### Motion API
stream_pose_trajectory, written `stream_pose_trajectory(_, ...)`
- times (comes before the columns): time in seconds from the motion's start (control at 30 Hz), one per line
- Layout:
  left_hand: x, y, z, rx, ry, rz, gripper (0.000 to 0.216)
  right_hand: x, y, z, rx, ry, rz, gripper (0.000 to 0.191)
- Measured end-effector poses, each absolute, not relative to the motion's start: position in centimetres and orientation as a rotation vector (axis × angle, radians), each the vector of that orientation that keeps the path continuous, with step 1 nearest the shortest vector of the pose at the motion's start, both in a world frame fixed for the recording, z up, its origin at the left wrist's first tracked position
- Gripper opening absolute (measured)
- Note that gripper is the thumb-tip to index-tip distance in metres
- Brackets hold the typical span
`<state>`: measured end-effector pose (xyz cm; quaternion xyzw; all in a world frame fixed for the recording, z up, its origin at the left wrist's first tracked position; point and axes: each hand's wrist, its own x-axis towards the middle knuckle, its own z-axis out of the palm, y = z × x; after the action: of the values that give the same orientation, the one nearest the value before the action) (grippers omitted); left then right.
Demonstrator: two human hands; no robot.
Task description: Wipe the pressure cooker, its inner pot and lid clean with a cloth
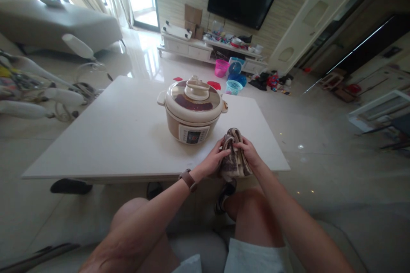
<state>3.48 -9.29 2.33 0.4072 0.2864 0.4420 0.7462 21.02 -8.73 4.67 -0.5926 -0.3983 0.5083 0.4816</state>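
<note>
Both of my hands grip a folded brown-and-cream patterned cloth (236, 163) over the front edge of the white table. My left hand (215, 160), with a brown watch (188, 180) on its wrist, is closed on the cloth's left side. Closed on its upper right side is my right hand (250, 153). Just beyond and to the left of the cloth stands a beige electric cooker (192, 119) with its lid (195, 94) on. A control panel (193, 135) on the cooker faces me, and neither hand touches the cooker.
The cooker stands on the white table (128, 136). Beyond it, a pink basket (221, 68), a light-blue basket (234, 88) and toys (273, 81) lie on the floor before a low TV cabinet (182, 45). To the left is a white-armed appliance or frame (60, 97).
</note>
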Motion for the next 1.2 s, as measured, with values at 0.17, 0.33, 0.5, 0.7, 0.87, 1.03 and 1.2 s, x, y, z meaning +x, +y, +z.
stream_pose_trajectory(0.17,4.0,-9.7,2.3,0.852,0.638,1.035,0.054,17.2,-8.8,3.3,-1.499,-1.068,0.99,0.038)
stream_pose_trajectory(0.33,3.6,-8.6,1.4,0.72,0.666,1.068,0.052,16.5,-8.2,3.3,-1.371,-0.929,1.16,0.043)
stream_pose_trajectory(0.5,3.5,-8.6,1.5,0.597,0.737,1.014,0.049,16.5,-8.2,3.9,-1.354,-0.932,1.144,0.043)
stream_pose_trajectory(0.7,3.5,-8.4,1.2,0.413,0.862,1.01,0.014,19.3,-8.5,5.4,-1.555,-1.256,0.858,0.033)
stream_pose_trajectory(0.87,2.8,-7.1,0.6,0.314,0.893,1.073,0.016,22.1,-9.5,7.1,-1.776,-1.532,0.46,0.025)
stream_pose_trajectory(1.03,3.2,-7.4,1.0,0.294,0.761,1.081,0.03,18.0,-10.7,6.1,-1.781,-1.612,0.454,0.03)
stream_pose_trajectory(1.2,2.9,-7.5,1.5,0.303,0.679,1.02,0.037,14.6,-10.6,4.3,-1.535,-1.707,0.804,0.046)
